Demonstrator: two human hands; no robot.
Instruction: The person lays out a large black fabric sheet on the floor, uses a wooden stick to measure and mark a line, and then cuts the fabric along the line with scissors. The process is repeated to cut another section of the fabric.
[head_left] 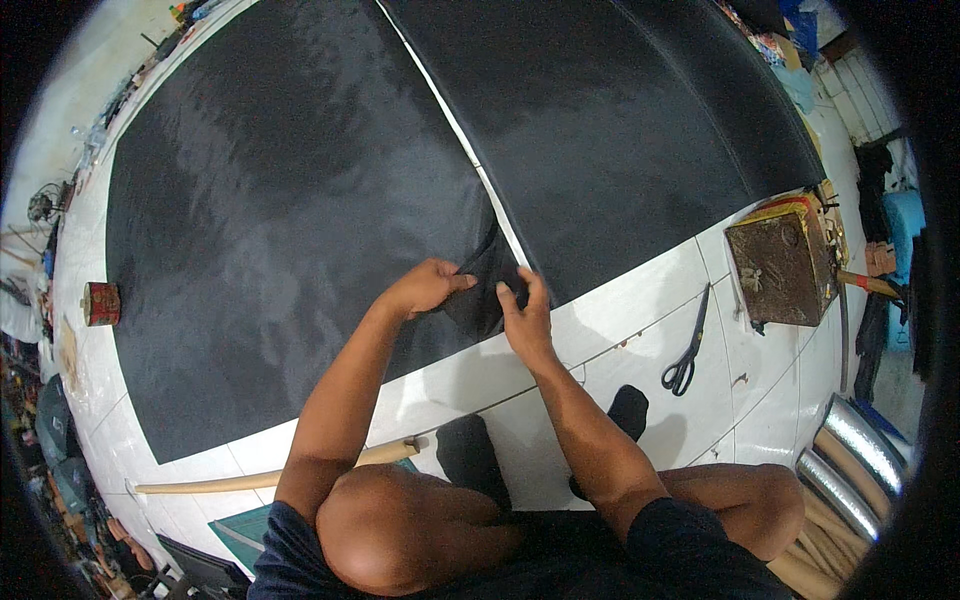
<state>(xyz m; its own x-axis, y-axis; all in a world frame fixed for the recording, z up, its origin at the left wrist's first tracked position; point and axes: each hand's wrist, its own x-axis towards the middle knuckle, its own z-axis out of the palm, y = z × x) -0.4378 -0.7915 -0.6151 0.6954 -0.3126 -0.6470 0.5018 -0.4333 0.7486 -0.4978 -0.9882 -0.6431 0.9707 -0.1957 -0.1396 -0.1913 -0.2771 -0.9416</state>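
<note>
Two large black sheets of smooth material lie on the floor, a left sheet and a right sheet, with a narrow white gap between them. The left sheet's near inner corner is lifted and folded. My left hand pinches that raised edge between thumb and fingers. Close beside it, my right hand has its thumb and fingers curled around the corner, at the near end of the gap. Black scissors lie on the floor to the right, apart from both hands.
A worn brown box stands at right on the white tiled floor. A small red tin sits by the left sheet's edge. A cardboard tube and green mat lie near my left knee; silver rolls lie lower right.
</note>
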